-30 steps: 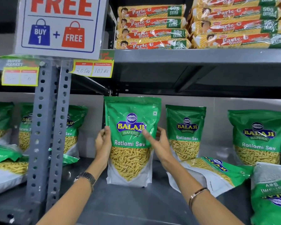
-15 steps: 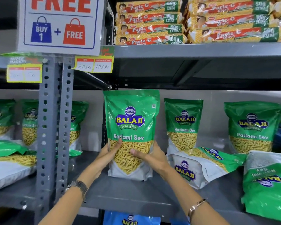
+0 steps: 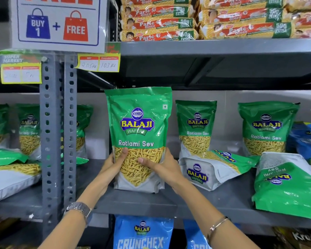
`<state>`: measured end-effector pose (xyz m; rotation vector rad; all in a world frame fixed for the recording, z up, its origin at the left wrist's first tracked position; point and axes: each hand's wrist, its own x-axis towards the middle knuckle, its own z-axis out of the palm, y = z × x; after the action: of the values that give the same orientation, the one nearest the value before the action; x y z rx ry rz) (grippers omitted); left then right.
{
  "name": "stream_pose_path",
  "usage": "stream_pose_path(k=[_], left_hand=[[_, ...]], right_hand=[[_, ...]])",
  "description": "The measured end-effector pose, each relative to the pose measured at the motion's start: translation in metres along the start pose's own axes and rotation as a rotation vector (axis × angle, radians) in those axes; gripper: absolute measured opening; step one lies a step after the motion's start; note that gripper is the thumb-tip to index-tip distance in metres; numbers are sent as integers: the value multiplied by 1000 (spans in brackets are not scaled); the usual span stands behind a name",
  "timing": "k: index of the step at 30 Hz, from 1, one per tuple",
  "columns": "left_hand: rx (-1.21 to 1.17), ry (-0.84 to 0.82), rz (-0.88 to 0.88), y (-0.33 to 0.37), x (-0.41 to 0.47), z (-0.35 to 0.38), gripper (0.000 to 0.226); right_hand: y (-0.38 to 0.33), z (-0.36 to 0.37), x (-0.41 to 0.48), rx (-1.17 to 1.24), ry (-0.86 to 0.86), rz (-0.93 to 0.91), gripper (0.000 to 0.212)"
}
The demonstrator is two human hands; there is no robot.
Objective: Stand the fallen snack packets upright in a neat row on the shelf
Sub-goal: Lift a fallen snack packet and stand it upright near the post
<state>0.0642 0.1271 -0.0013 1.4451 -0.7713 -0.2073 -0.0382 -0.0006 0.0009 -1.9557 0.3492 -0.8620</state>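
Where the grey shelf [image 3: 133, 205] runs off frame on both sides, I see my centre packet [image 3: 138, 133] standing upright on it. My left hand [image 3: 113, 165] and right hand [image 3: 162, 168] clasp its lower half, covering part of the window. A fallen packet [image 3: 214, 169] lies just right, hiding the foot of an upright packet [image 3: 196, 126].

Both forearms reach forward and upward, converging toward the middle. The left hand [image 3: 115, 164] is cupped, thumb pointing up across the front and palm turned inward. The right hand [image 3: 162, 168] mirrors it, thumb pointing left, fingers wrapped behind. Each grip is closed from its own side, wrists slightly bent back.
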Motion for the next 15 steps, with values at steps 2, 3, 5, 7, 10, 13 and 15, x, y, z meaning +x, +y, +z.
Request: stream_pose_path(k=[2, 3, 5, 7, 10, 13, 15], left_hand=[[-8, 4, 16, -1, -2, 0, 63], [-17, 4, 18, 0, -4, 1, 68], [-31, 25, 14, -2, -4, 1, 68], [-50, 112, 25, -4, -7, 3, 64], [-83, 308, 240, -7, -14, 14, 97], [-130, 477, 538, 10, -29, 39, 74], [-168, 428, 680, 30, -36, 71, 42]], right_hand=[[0, 1, -1, 15, -3, 3, 81], [-1, 1, -1, 31, -8, 5, 80], [-3, 0, -4, 66, -38, 5, 77], [-4, -4, -11, 102, -65, 4, 72], [-1, -21, -24, 82, 29, -38, 81], [2, -53, -30, 46, 242, -136, 78], [5, -81, -28, -33, 410, -178, 73]])
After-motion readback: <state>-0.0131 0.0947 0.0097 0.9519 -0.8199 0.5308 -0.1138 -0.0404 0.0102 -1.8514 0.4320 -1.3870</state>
